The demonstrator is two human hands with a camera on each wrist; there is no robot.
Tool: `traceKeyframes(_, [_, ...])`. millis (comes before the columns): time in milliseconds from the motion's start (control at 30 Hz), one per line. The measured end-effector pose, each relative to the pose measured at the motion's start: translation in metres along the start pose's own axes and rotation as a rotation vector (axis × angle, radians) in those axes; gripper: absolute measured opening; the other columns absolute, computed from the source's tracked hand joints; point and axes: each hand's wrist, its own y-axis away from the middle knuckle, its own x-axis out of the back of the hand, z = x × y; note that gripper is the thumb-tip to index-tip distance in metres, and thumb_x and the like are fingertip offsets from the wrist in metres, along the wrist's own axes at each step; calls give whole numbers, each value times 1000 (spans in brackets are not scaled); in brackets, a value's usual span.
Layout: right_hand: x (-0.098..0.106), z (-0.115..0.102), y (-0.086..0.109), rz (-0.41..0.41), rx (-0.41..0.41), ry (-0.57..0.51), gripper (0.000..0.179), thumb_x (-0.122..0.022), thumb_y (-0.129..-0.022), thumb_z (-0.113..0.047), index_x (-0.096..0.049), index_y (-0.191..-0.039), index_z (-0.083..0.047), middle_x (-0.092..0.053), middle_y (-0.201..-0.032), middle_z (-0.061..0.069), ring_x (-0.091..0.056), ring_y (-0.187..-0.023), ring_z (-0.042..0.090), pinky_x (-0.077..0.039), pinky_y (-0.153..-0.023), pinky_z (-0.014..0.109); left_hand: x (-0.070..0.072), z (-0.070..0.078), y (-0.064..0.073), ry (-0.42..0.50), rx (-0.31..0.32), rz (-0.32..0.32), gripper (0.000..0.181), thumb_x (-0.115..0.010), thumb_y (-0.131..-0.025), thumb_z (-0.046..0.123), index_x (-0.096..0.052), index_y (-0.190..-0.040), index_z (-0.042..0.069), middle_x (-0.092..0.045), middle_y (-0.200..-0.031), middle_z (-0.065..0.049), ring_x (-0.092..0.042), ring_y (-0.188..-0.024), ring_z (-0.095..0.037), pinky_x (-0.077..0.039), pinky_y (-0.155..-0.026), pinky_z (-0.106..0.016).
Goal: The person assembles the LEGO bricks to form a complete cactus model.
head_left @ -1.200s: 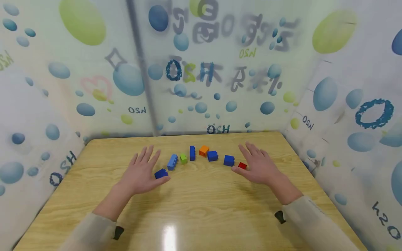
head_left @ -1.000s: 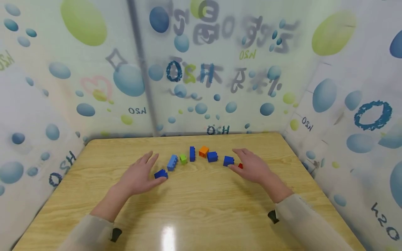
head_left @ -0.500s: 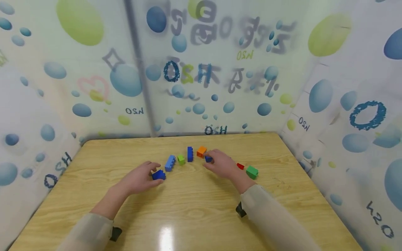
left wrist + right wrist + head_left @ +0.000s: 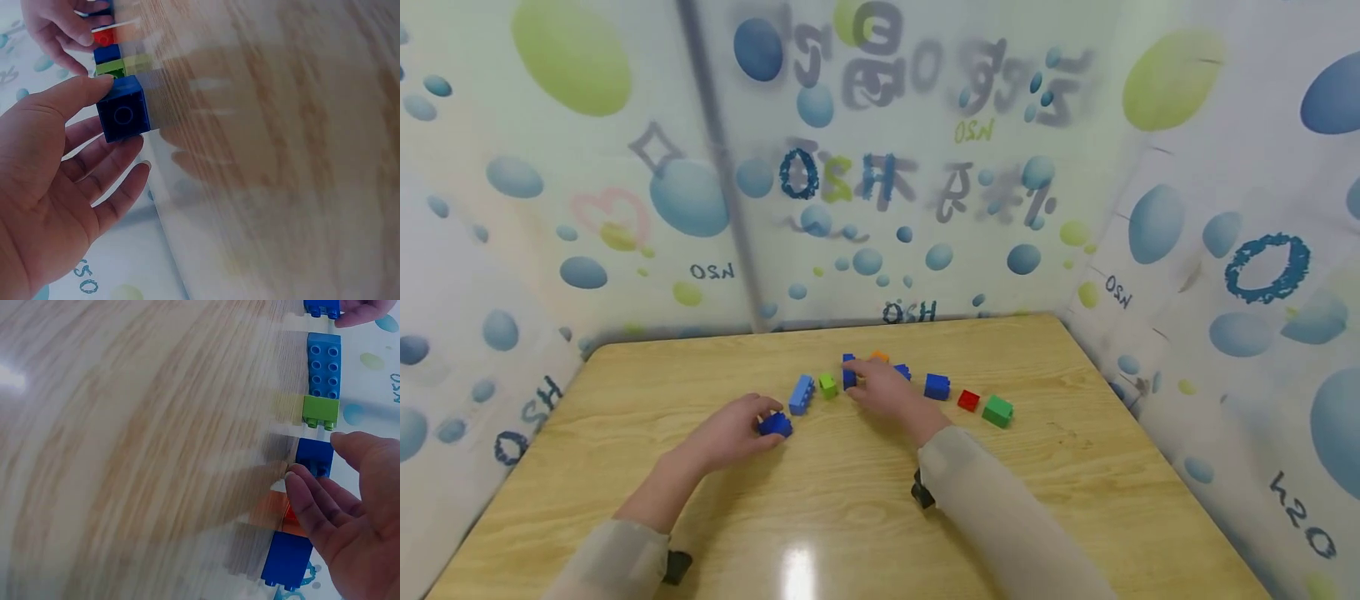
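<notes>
My left hand [image 4: 733,432] pinches a dark blue toy building brick [image 4: 124,112] at the left end of a curved row; in the left wrist view the thumb lies on one side and the fingertips on the opposite side. My right hand [image 4: 887,392] is over the middle of the row, thumb and fingers spread on either side of a long dark blue brick [image 4: 848,372]. In the right wrist view its fingertips [image 4: 295,474] overlap that brick's edge. An orange brick [image 4: 880,357] and another blue brick [image 4: 902,372] are partly hidden behind the right hand.
A light blue brick [image 4: 801,394] and a lime green brick [image 4: 827,385] stand between the hands. To the right are a blue brick [image 4: 936,387], a red brick [image 4: 968,401] and a green brick [image 4: 997,411]. Patterned walls [image 4: 850,275] enclose the wooden table [image 4: 820,517].
My right hand has swept left along the row from the red brick to the long blue one, uncovering the green brick. The left hand's fingers have closed in on the leftmost blue brick.
</notes>
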Motion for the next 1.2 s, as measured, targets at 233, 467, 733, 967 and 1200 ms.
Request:
traceKeyframes(233, [-3,-4,-2,-17,-29,78,50,-60,-115,-29,-53,-164,-21,-58,-161,10,-57,-148,27,-50,-123,48,-3,-4,-2,46,-5,-12,37,-84,-97,19,-73,-128,3,-72,-111,-8,-68,-96,-20,-62,-84,-42])
traceKeyframes(467, [1,3,7,18,-10,70,37,-64,-113,-26,-66,-149,-18,-66,-153,8,-60,-144,29,-50,-122,49,-3,0,-3,74,-9,-19,34,-86,-96,17,-73,-124,4,-73,-112,-8,-70,-100,-22,-63,-86,-45])
traceKeyframes(733, [6,18,22,31,-5,83,6,-65,-113,-24,-70,-113,-19,-70,-117,3,-62,-108,21,-56,-102,41,-7,6,-3,129,-14,-33,35,-86,-94,16,-71,-124,5,-74,-114,-11,-72,-104,-25,-64,-88,-46])
traceKeyframes(967, [10,31,32,27,11,107,4,-66,-112,-21,-67,-110,-18,-70,-110,-1,-61,-98,17,-56,-92,38,-14,12,-7,139,-65,-44,38,-83,-97,17,-69,-130,3,-75,-120,-12,-73,-111,-29,-64,-89,-43])
traceKeyframes(1200, [20,37,47,-6,-33,58,33,-71,-109,-22,-68,-141,-13,-74,-138,7,-69,-126,25,-58,-112,45,-18,25,-13,128,-100,-42,40,-83,-98,16,-67,-132,1,-75,-123,-12,-73,-113,-31,-64,-91,-44])
